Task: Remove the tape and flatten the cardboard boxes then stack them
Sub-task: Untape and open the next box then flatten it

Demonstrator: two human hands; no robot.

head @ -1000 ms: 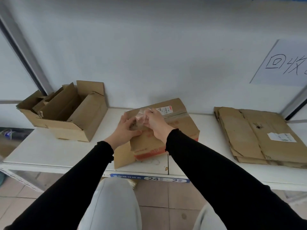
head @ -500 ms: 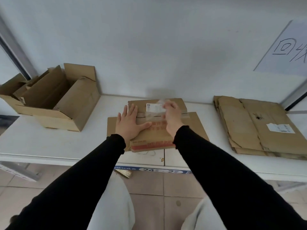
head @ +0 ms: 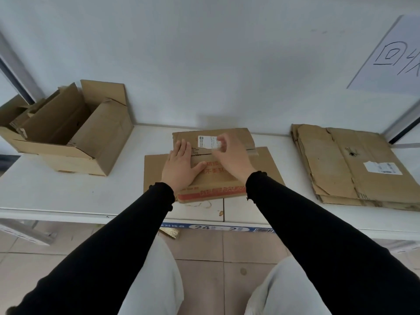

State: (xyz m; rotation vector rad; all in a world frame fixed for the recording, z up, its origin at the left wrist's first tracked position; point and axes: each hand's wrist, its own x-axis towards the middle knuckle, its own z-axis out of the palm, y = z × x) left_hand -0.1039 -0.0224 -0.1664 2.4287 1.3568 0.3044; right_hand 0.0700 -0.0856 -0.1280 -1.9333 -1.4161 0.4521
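A flattened cardboard box [head: 261, 164] with red print and a white label lies on the white shelf in front of me. My left hand [head: 180, 165] presses flat on its left part, fingers straight. My right hand [head: 229, 154] hovers over the box's middle and pinches a strip of clear tape [head: 217, 145] near the label. More clear tape [head: 252, 151] shows at the flap seam to the right. A stack of flattened boxes [head: 354, 164] lies at the right.
Open cardboard boxes [head: 68, 130] nested together stand at the left of the white shelf [head: 68, 192]. The wall is close behind, with a paper sign [head: 393, 57] at the upper right. A tiled floor lies below the shelf edge.
The box went from tilted up to lying flat on the shelf. My left hand spread flat on it, and my right hand moved over the label with tape in its fingers.
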